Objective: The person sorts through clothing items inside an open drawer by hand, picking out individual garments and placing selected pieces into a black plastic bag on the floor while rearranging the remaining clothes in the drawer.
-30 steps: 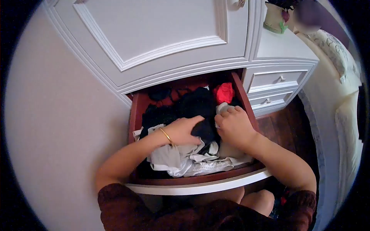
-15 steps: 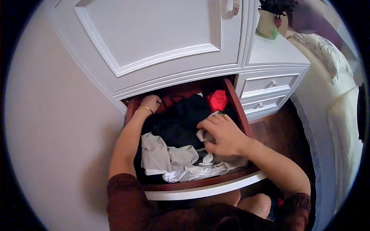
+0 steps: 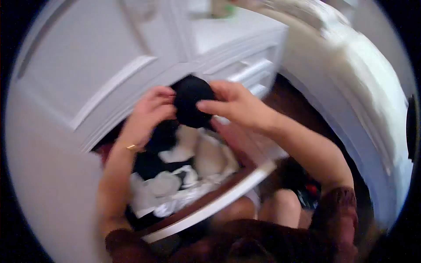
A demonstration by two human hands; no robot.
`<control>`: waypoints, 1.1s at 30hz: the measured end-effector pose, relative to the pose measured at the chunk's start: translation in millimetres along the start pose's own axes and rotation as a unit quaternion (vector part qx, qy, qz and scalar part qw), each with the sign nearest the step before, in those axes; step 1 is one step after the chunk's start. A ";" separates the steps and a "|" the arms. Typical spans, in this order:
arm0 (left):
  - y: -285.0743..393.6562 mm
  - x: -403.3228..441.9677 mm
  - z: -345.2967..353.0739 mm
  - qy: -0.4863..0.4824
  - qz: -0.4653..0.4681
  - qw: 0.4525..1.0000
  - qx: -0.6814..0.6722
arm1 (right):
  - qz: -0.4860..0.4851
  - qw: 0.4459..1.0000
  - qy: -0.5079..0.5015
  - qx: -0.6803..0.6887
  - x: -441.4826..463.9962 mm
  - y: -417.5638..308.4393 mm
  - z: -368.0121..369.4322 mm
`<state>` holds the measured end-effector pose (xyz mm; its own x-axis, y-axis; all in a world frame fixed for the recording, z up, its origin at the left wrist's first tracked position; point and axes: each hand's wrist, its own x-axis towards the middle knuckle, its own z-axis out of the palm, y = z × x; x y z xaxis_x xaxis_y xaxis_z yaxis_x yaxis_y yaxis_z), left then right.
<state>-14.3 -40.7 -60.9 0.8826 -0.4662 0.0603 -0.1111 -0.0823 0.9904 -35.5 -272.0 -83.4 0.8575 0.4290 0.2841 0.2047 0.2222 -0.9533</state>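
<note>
Both hands hold a rounded, folded black garment up over the pulled-out drawer; its exact kind is not clear. My left hand, with a gold bracelet at the wrist, pinches its left edge. On the opposite side, my right hand grips it with the thumb across the front. Beneath lie beige and grey clothes, a shiny white piece and more black cloth. Motion blurs the picture.
A white cabinet door rises behind the drawer. To the right stands a white nightstand with small drawers, then a bed with pale covers. Dark wooden floor shows between. My knees are close to the drawer front.
My hands have come together and lifted the black garment out of the drawer. The view has turned right, and the red cloth inside the drawer is no longer visible.
</note>
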 end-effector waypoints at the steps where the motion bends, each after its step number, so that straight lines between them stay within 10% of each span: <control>1: 0.8 1.3 10.4 0.020 -0.013 1.000 0.013 | -0.002 0.998 0.029 -0.062 -19.3 -20.3 -19.6; 7: -67.8 -9.5 -21.5 -0.118 0.027 0.874 0.470 | 0.208 0.903 0.328 -0.182 -195.8 -103.4 -108.7; 16: -106.6 5.4 -42.8 -0.133 -0.105 0.925 0.341 | 0.390 0.731 0.544 -0.133 -403.0 -6.9 -160.2; 23: -128.9 -2.8 -62.0 -0.131 -0.037 0.877 0.460 | 0.482 0.485 0.352 -0.639 -409.4 59.9 -177.6; 27: -138.4 -8.2 -67.6 -0.010 -0.047 0.807 0.589 | 0.398 0.507 0.329 -0.690 -391.4 39.6 -170.3; 30: -168.2 -16.4 -104.5 -0.057 -0.095 0.889 0.444 | 0.318 0.561 0.341 -0.684 -397.2 55.9 -192.0; 33: -137.1 -31.9 -86.0 -0.091 -0.135 0.855 0.493 | 0.302 0.611 0.245 -0.690 -382.7 64.1 -187.5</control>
<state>12.1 61.3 -187.9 0.8613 -0.4347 -0.2631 -0.3245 -0.8690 0.3735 -262.0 -586.1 -272.4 0.9423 -0.3208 0.0957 -0.3056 -0.9410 -0.1454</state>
